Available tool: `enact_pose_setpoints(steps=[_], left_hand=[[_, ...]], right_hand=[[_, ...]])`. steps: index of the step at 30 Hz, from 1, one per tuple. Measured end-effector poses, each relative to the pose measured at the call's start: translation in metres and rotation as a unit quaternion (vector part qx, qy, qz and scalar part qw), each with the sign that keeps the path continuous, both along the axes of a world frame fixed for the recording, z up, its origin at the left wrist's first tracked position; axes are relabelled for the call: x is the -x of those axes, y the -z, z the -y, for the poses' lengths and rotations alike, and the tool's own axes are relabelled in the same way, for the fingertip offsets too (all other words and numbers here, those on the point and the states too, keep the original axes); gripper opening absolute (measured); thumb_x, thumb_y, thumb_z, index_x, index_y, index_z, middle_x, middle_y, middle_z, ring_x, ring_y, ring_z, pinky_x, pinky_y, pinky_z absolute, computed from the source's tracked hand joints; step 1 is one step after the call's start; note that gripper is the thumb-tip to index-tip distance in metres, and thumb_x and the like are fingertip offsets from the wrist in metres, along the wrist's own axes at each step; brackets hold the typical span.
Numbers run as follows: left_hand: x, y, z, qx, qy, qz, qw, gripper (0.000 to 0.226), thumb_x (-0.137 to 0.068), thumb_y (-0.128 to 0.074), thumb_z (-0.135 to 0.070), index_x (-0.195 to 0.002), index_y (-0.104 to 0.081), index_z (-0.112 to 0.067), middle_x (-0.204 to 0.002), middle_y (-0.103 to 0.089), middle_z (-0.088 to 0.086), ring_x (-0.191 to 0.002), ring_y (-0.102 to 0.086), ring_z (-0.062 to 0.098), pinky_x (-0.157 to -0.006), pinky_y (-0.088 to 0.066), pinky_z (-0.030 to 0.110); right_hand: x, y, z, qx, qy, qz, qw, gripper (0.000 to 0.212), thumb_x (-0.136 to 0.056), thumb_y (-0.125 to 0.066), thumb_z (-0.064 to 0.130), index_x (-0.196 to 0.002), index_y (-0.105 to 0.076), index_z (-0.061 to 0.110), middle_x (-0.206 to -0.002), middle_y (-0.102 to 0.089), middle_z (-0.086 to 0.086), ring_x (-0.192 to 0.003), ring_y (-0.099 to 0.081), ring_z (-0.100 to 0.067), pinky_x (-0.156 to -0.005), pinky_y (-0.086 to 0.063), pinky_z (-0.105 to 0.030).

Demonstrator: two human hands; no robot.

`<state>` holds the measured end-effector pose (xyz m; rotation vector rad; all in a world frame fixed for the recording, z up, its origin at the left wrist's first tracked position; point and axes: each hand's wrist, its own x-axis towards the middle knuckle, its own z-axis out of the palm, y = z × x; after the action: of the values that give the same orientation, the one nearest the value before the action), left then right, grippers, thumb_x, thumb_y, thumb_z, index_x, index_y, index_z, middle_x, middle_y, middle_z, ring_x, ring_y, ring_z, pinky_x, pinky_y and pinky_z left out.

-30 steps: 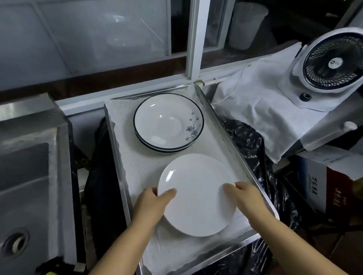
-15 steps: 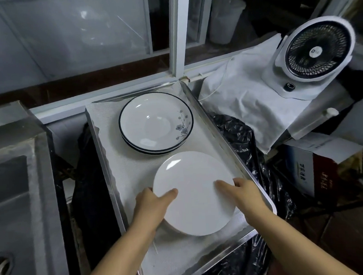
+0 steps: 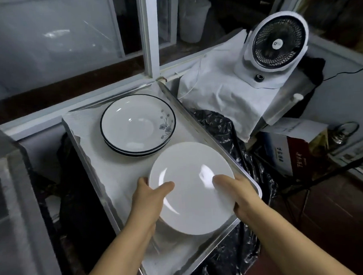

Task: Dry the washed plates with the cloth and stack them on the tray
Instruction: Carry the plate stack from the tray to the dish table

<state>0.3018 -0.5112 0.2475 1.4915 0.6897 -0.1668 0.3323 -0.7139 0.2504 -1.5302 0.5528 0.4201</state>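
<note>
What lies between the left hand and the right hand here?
In the head view, the plain white plate spans the stretch: the left hand grips its left rim, the right hand its right rim.

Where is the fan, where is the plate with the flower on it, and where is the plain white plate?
fan (image 3: 278, 40): head view, on the middle of its black grille.
flower plate (image 3: 133, 127): head view, on the bare middle of its top dish.
plain white plate (image 3: 192, 191): head view, on its middle, between the thumbs.

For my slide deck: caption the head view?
Both hands hold a white plate over the lined tray.
</note>
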Motion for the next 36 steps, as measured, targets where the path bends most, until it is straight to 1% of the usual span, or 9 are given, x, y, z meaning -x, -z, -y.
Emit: enact_pose_setpoints(steps=[5,9,12,16,19,22,25,30,36], left_hand=[[-0.005,-0.013,0.021,0.038,0.044,0.022,0.998,0.038,-0.076,-0.074,-0.015,-0.107,-0.051,-0.018,-0.101,-0.066,0.003,-0.087,-0.065,0.022,-0.064,-0.05,0.031],[-0.003,-0.025,0.057,0.065,0.126,0.029,0.989,0.034,-0.078,-0.071,-0.013,-0.109,-0.056,-0.017,-0.095,-0.07,0.001,-0.084,-0.068,0.019,-0.056,-0.051,0.027],[0.003,-0.037,0.095,0.081,0.184,0.033,0.979,0.036,-0.077,-0.072,-0.012,-0.108,-0.056,-0.013,-0.094,-0.07,0.005,-0.076,-0.069,0.018,-0.046,-0.05,0.022],[0.022,-0.054,0.162,0.075,0.279,0.048,0.956,0.047,-0.068,-0.074,-0.018,-0.111,-0.056,-0.011,-0.098,-0.069,0.005,-0.081,-0.068,0.02,-0.05,-0.051,0.023],[0.046,-0.062,0.223,0.07,0.347,0.057,0.934,0.042,-0.06,-0.067,-0.02,-0.101,-0.063,-0.013,-0.089,-0.072,0.005,-0.077,-0.069,0.018,-0.049,-0.05,0.022],[0.076,-0.064,0.292,0.068,0.425,0.066,0.9,0.019,-0.072,-0.069,-0.008,-0.088,-0.067,-0.017,-0.074,-0.074,-0.002,-0.061,-0.068,0.008,-0.046,-0.05,0.021],[0.116,-0.063,0.367,0.061,0.477,0.07,0.874,0.019,-0.081,-0.064,-0.003,-0.086,-0.064,-0.021,-0.068,-0.072,-0.012,-0.056,-0.066,0.002,-0.044,-0.048,0.017],[0.2,-0.058,0.492,0.058,0.572,0.046,0.817,0.015,-0.083,-0.067,-0.009,-0.096,-0.069,-0.016,-0.09,-0.074,0.005,-0.076,-0.07,0.019,-0.057,-0.05,0.028],[0.303,-0.056,0.616,0.073,0.643,0.01,0.762,0.015,-0.082,-0.069,-0.01,-0.093,-0.061,-0.017,-0.084,-0.072,0.001,-0.079,-0.067,0.021,-0.057,-0.048,0.029]], right_hand=[[0.025,-0.017,0.018,-0.072,0.077,0.052,0.993,0.04,-0.069,-0.068,0.014,-0.108,-0.066,0.008,-0.094,-0.072,-0.016,-0.085,-0.067,-0.035,-0.081,-0.054,-0.049],[0.05,-0.027,0.054,-0.051,0.157,0.055,0.985,0.015,-0.087,-0.06,0.006,-0.099,-0.068,0.007,-0.098,-0.071,-0.02,-0.091,-0.067,-0.041,-0.087,-0.05,-0.061],[0.079,-0.033,0.09,-0.061,0.196,0.064,0.977,0.021,-0.088,-0.055,0.004,-0.086,-0.075,0.01,-0.095,-0.072,-0.02,-0.086,-0.068,-0.04,-0.083,-0.052,-0.059],[0.129,-0.042,0.143,-0.062,0.271,0.064,0.959,0.03,-0.069,-0.06,0.016,-0.096,-0.071,0.008,-0.098,-0.071,-0.021,-0.089,-0.068,-0.041,-0.08,-0.054,-0.056],[0.175,-0.042,0.191,-0.067,0.334,0.062,0.938,0.019,-0.079,-0.057,0.009,-0.083,-0.075,0.013,-0.09,-0.073,-0.016,-0.08,-0.071,-0.033,-0.066,-0.057,-0.044],[0.23,-0.042,0.246,-0.07,0.395,0.063,0.914,0.023,-0.083,-0.055,0.006,-0.079,-0.076,0.013,-0.086,-0.074,-0.013,-0.077,-0.072,-0.03,-0.065,-0.058,-0.042],[0.294,-0.04,0.302,-0.081,0.448,0.068,0.888,0.02,-0.082,-0.06,0.011,-0.098,-0.07,0.007,-0.095,-0.073,-0.015,-0.086,-0.07,-0.034,-0.073,-0.057,-0.048],[0.403,-0.033,0.397,-0.083,0.573,0.049,0.814,0.036,-0.085,-0.062,0.013,-0.119,-0.057,0.002,-0.107,-0.068,-0.019,-0.094,-0.066,-0.039,-0.073,-0.056,-0.048],[0.523,-0.04,0.477,-0.08,0.694,0.037,0.715,0.041,-0.084,-0.066,0.01,-0.121,-0.053,0.0,-0.108,-0.065,-0.022,-0.091,-0.065,-0.04,-0.066,-0.054,-0.041]])
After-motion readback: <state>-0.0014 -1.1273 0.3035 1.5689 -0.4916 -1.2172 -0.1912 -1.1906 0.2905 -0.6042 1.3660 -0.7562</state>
